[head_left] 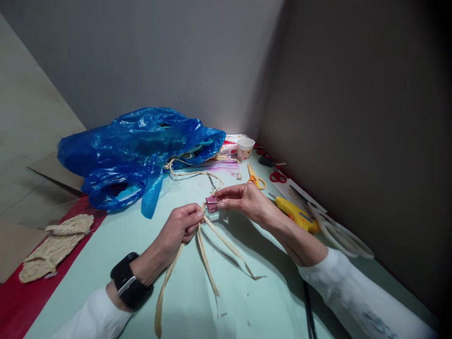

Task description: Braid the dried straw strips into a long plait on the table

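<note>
Several pale flat raffia strands (204, 252) are pinched in my left hand (181, 225), their loose ends hanging down over the table toward me. Just above that pinch, my right hand (243, 200) has thumb and fingers closed on a small pink binder clip (212, 204) with a thin metal handle. The clip sits at the upper end of the strands, very close to my left fingertips; whether its jaws bite the raffia I cannot tell. A short bit of raffia shows above the clip.
A crumpled blue plastic bag (141, 141) lies at the back left, a braided cord (187, 174) beside it. Paper cup (245, 149), orange scissors (254, 177), yellow glue gun (296, 214) and large white-handled scissors (335, 233) line the right. A woven straw piece (58, 245) is at left.
</note>
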`<state>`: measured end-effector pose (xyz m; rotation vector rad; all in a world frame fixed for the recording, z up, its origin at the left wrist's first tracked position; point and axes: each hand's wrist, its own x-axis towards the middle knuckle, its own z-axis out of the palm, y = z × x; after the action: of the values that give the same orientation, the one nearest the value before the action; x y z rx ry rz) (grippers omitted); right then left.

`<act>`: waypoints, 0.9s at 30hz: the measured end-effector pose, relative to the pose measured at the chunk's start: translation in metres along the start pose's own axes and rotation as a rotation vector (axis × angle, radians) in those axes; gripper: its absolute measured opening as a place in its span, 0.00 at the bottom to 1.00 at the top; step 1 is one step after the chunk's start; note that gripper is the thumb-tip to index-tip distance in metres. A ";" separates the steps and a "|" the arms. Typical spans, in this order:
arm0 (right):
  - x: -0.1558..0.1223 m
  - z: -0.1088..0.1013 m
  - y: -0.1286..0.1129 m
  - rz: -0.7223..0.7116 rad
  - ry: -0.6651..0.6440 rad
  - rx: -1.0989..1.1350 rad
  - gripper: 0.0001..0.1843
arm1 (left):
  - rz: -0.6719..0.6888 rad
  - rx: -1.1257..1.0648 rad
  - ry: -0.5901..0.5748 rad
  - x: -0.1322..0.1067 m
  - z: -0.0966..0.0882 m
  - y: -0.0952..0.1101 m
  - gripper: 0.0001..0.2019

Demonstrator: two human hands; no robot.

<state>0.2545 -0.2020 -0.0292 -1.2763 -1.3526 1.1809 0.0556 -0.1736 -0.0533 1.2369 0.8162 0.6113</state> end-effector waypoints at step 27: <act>0.001 -0.007 0.004 0.064 0.056 -0.098 0.17 | -0.020 0.059 -0.008 -0.002 -0.002 -0.001 0.13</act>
<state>0.2616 -0.2011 -0.0325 -1.4218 -1.3515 1.1249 0.0524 -0.1742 -0.0545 1.2826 0.8444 0.5695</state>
